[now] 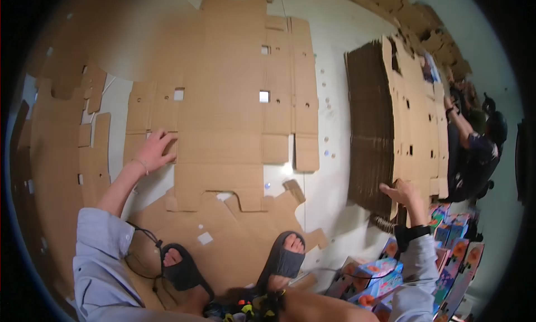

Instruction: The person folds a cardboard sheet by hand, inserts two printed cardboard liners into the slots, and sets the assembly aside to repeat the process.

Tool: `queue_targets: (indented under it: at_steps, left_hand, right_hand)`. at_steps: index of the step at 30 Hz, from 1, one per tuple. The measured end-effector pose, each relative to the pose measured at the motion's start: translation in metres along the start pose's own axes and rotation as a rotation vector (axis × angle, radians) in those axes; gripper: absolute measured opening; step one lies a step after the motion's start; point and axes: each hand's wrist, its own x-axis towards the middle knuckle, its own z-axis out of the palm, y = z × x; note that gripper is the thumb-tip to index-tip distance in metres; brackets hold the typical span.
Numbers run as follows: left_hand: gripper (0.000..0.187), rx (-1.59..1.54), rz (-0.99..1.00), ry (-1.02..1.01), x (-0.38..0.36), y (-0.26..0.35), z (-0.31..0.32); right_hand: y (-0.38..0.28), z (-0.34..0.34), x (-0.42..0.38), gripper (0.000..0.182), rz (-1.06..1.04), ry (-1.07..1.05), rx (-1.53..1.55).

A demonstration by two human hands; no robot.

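Observation:
A large flat die-cut cardboard sheet (220,115), with fold lines, flaps and small square holes, lies on the floor in front of me. My left hand (157,150) is at its lower left part, fingers bent and apart, fingertips right at the edge of a flap. To the right stands a tall stack of cardboard sheets (371,115), its layered dark side facing me. My right hand (406,196) is over the near end of that stack, thumb and fingers spread, with nothing seen between them.
More cut cardboard (56,149) lies on the left, and another sheet (184,238) is under my sandalled feet. Colourful printed boxes (385,269) stand at lower right. A person in dark clothes (477,149) sits beyond the stack. Small round discs (326,153) dot the pale floor.

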Motion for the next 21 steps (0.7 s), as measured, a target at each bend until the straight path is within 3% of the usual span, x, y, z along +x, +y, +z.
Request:
queue_targets:
  at_steps: [2, 4, 5, 6, 7, 9, 11, 13, 15, 17, 19, 21]
  left_hand:
    - [0.048, 0.041, 0.017, 0.058, -0.004, 0.0, 0.017]
    - [0.05, 0.061, 0.021, 0.016, -0.006, 0.0, 0.012]
    - [0.051, 0.072, 0.015, -0.008, -0.01, -0.002, 0.01]
    - [0.052, 0.09, -0.046, 0.019, -0.011, -0.007, 0.008]
    - [0.053, 0.112, -0.1, 0.051, -0.009, -0.011, 0.006]
    - [0.056, 0.115, -0.199, 0.103, -0.019, -0.018, 0.01]
    - [0.059, 0.095, -0.293, 0.197, -0.024, -0.04, 0.01]
    - [0.061, -0.048, -0.28, 0.216, -0.032, -0.048, 0.018]
    - [0.064, -0.123, -0.254, 0.168, -0.051, -0.042, 0.018]
    - [0.065, -0.115, -0.205, 0.088, -0.071, -0.027, 0.001]
    - [0.066, -0.194, -0.338, 0.166, -0.079, -0.055, 0.016]
    - [0.066, -0.3, -0.474, 0.249, -0.08, -0.069, 0.022]
  right_hand:
    - [-0.005, -0.075, 0.002, 0.072, -0.268, -0.126, -0.179]
    - [-0.041, -0.118, 0.004, 0.05, -0.472, 0.448, -0.049]
    - [-0.09, -0.161, -0.026, 0.039, -0.468, 0.44, 0.027]
    - [-0.114, -0.181, -0.013, 0.035, -0.656, 0.421, 0.158]
    - [-0.14, -0.19, -0.001, 0.031, -0.811, 0.552, 0.161]
    - [-0.196, -0.189, 0.017, 0.032, -0.776, 0.526, 0.139]
    - [-0.244, -0.169, 0.025, 0.033, -0.757, 0.404, 0.036]
    - [-0.28, -0.137, 0.036, 0.041, -0.626, -0.059, 0.174]
    - [-0.285, -0.097, 0.043, 0.042, -0.506, -0.501, 0.646]
    - [-0.279, -0.06, 0.068, 0.044, -0.485, -0.586, 0.593]
    - [-0.262, -0.032, 0.074, 0.059, -0.546, -0.15, 0.427]
    - [-0.254, 0.007, 0.094, 0.055, -0.369, 0.154, 0.461]
